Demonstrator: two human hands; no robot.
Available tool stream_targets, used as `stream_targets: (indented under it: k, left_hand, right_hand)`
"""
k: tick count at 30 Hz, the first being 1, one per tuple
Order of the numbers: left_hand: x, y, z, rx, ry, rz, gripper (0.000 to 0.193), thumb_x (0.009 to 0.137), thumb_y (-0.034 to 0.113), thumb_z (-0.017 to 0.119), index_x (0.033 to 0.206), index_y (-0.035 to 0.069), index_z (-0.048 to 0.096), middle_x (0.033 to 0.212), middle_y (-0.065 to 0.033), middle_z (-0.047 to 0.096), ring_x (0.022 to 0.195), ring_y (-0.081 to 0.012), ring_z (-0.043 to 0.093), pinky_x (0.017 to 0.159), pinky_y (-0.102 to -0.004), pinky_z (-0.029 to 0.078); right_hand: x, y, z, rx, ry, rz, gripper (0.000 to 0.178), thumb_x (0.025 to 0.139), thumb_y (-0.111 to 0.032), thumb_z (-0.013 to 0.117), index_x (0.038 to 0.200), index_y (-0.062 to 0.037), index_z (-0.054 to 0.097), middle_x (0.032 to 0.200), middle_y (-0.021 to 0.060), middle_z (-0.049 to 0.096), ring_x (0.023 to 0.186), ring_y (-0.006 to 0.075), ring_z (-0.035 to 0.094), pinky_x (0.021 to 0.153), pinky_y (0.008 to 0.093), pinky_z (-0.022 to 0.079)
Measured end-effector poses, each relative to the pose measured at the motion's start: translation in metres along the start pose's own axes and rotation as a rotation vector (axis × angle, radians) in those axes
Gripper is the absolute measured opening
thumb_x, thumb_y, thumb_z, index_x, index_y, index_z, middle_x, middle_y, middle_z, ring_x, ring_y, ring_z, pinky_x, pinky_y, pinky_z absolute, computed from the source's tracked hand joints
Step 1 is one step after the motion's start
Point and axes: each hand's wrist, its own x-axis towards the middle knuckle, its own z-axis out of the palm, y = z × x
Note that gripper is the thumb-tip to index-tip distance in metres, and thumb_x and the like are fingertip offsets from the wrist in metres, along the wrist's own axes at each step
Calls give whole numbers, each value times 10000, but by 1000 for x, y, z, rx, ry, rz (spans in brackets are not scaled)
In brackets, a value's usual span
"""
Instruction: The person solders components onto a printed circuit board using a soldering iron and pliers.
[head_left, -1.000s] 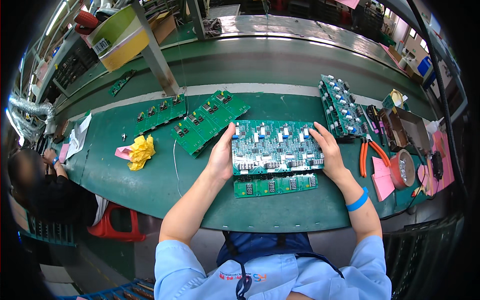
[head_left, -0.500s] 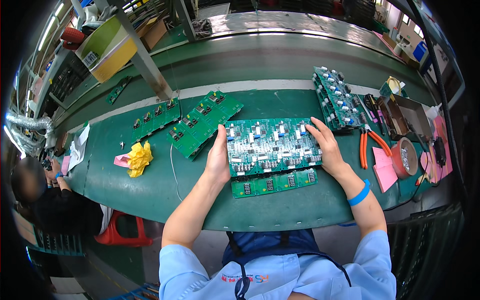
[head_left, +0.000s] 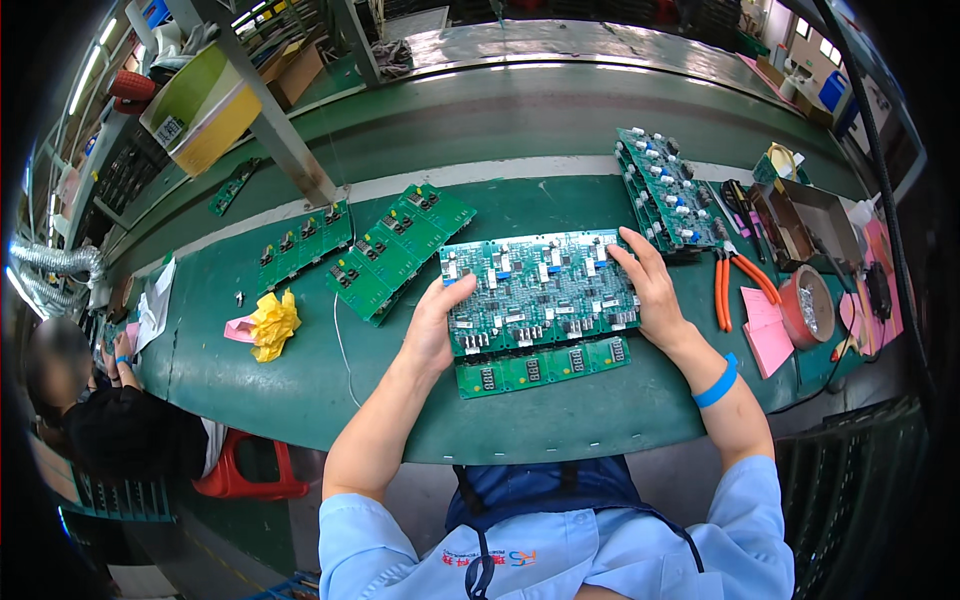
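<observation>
A green circuit board crowded with white, blue and black parts is held level between my two hands. My left hand grips its left edge, thumb lying over the top face. At the opposite edge, my right hand has its fingertips on the upper right corner. The fingers beneath the board are hidden. Just below its near edge shows a narrow green board with several digit displays; whether the two touch, I cannot tell. To the left lie a larger green board and a smaller one with black components.
Stacked boards stand at the back right. Nearby are orange-handled pliers, pink paper, a tape roll and an open brown box. Crumpled yellow material lies left. Another person sits at the far left.
My left thumb has moved from beside the board's edge onto its top face. The board has tilted slightly, losing its bright glare. My right hand keeps nearly the same hold.
</observation>
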Motion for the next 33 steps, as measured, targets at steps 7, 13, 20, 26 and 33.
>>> stream_targets:
  k: [7,13,20,26,33]
  left_hand:
    - [-3,2,8,173,119,27,239,740,76,488,962,-4,443,914,-88,533,791,-145,535,696,-273,440]
    - [-2,1,6,184,113,37,215,748,77,481,945,-6,454,897,-81,542,772,-134,540,677,-261,443]
    - [-4,2,9,228,135,44,211,749,81,487,940,-2,454,891,-75,543,759,-124,541,670,-256,443]
    - [-4,1,9,254,112,51,221,754,83,487,955,2,443,901,-72,539,772,-121,536,681,-256,438]
    - [-7,2,10,292,111,68,234,752,81,491,966,1,437,912,-72,533,794,-123,528,698,-256,428]
  right_hand:
    - [-2,1,2,19,-4,-4,406,639,26,480,1039,-41,451,1114,149,387,1016,297,394,846,352,336]
    - [-1,1,2,14,4,-12,403,636,13,490,1035,-34,455,1108,152,393,1010,302,398,844,355,335]
    - [-1,0,1,40,-4,-2,413,623,1,513,1031,-27,455,1103,157,394,1008,304,398,840,357,333]
    - [-2,2,1,48,-13,-2,428,612,-14,534,1032,-28,451,1100,158,395,1009,306,396,842,360,329]
    - [-2,1,2,59,-13,-9,431,610,-24,543,1030,-31,448,1101,156,395,1013,308,393,846,367,324]
